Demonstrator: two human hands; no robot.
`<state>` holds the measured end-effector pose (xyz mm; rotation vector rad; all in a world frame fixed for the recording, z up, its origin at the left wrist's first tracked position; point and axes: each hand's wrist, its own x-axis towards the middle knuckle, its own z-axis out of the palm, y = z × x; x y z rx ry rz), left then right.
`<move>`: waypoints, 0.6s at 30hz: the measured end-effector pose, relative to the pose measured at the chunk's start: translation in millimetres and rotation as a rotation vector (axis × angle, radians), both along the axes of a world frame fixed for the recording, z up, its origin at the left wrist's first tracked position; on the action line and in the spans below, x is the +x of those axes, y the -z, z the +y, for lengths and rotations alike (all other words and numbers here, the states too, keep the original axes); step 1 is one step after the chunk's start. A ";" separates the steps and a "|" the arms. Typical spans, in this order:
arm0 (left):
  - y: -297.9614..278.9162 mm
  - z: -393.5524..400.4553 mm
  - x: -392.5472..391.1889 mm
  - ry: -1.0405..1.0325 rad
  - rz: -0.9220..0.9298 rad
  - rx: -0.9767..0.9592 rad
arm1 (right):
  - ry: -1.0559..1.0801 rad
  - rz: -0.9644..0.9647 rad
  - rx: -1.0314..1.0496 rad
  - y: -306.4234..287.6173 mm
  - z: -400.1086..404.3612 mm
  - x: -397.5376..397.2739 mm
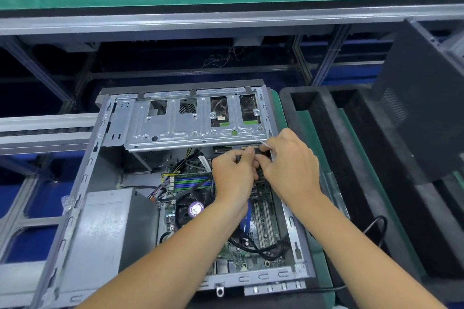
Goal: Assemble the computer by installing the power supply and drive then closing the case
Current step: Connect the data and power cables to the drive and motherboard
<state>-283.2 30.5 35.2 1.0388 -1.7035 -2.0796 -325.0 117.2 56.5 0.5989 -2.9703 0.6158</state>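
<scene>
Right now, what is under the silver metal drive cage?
Through cutouts in the silver metal drive cage, a drive with green circuit board shows. Below its edge both hands pinch something hidden.

Power supply [108,228] left in case [100,133]; drive cage [195,120] behind; foam tray [351,158] probably right.

The drive cage [198,120] roofs the far end of the case [75,208]; both hands [233,175] [288,170] crowd the gap beneath it. The supply [110,228] fills the near-left corner. Cables [263,248] cross the board [261,223].
</scene>
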 end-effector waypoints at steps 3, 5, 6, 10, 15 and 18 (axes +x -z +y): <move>-3.5 -3.0 2.6 0.010 -0.020 0.095 | -0.010 -0.011 0.015 -0.1 -0.2 -0.4; -6.7 -3.3 4.0 0.015 -0.030 0.140 | -0.013 -0.012 0.022 0.7 0.4 -0.5; -7.8 -3.1 4.7 0.010 -0.031 0.151 | -0.014 -0.011 0.017 1.1 0.6 -0.3; -5.6 -1.2 4.5 -0.019 -0.047 0.122 | 0.008 -0.010 0.009 1.2 -0.1 0.0; -1.4 2.0 0.4 -0.028 -0.060 0.115 | 0.016 -0.032 0.047 1.9 -1.2 -2.1; -0.6 2.5 -0.5 -0.030 -0.065 0.112 | 0.001 -0.050 0.051 1.6 -0.6 -2.6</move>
